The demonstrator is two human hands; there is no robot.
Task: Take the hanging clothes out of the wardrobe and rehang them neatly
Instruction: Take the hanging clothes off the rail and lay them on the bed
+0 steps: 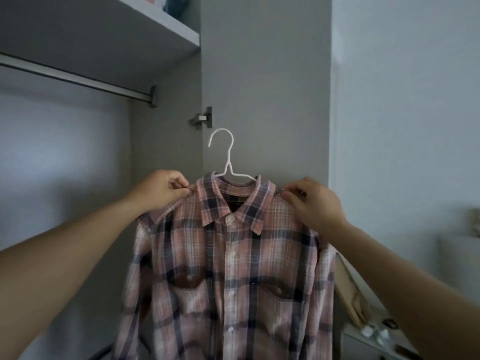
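The shoulder seams of a pink plaid shirt (228, 261) are pinched by the curled fingers of the left hand (158, 189) and right hand (314, 201). It is held on a white hanger (227, 162), before the wardrobe rail (78, 77). Its hem is cut off below, its lower part blurred.

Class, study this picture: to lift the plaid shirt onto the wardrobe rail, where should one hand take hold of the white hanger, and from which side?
Probably the bare neck of the white hanger, just below the hook, gripped from the front. It stands clear above the plaid shirt, whereas the shoulder arms lie under cloth pinched by the left hand and right hand. The hook opens left, towards the rail.
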